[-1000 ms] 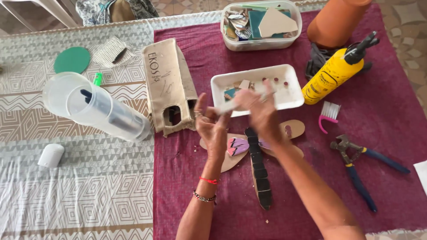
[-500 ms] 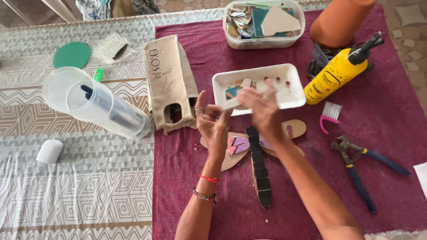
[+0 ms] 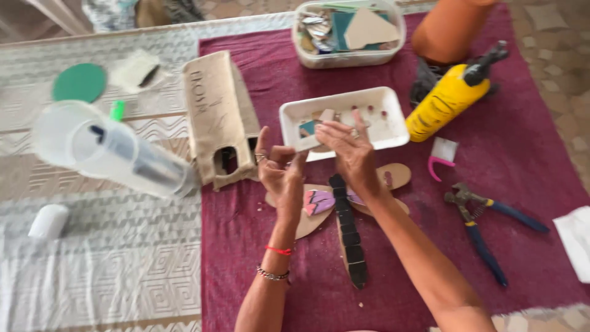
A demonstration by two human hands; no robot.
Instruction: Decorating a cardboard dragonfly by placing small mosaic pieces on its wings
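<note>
Hands meet above the wooden dragonfly (image 3: pixel 344 227): my left hand (image 3: pixel 281 172) and right hand (image 3: pixel 351 150) pinch a small tile piece (image 3: pixel 305 143) beside the white tray (image 3: pixel 393 126) (positions unchanged); open maroon cloth (image 3: pixel 258 264) nearer me.

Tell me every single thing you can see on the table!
Flat wooden dragonfly shape with black tile body: 1, tan and black, purple tile on one wing, on the maroon cloth under the hands.
White foam tray of tile bits: 1, white, behind the hands.
Clear plastic tub of tile scraps: 1, far edge.
Yellow bottle with black nozzle: 1, right of tray.
Orange clay pot: 1, far right corner.
Blue-handled nippers: 1, right.
Cardboard birdhouse: 1, tan, lying left of tray.
Clear plastic jug: 1, left.
Green round disc: 1, far left.
Maroon cloth: 1, over the patterned tablecloth.
Left hand: 1, raised at the tray's front edge.
Right hand: 1, beside it.
</note>
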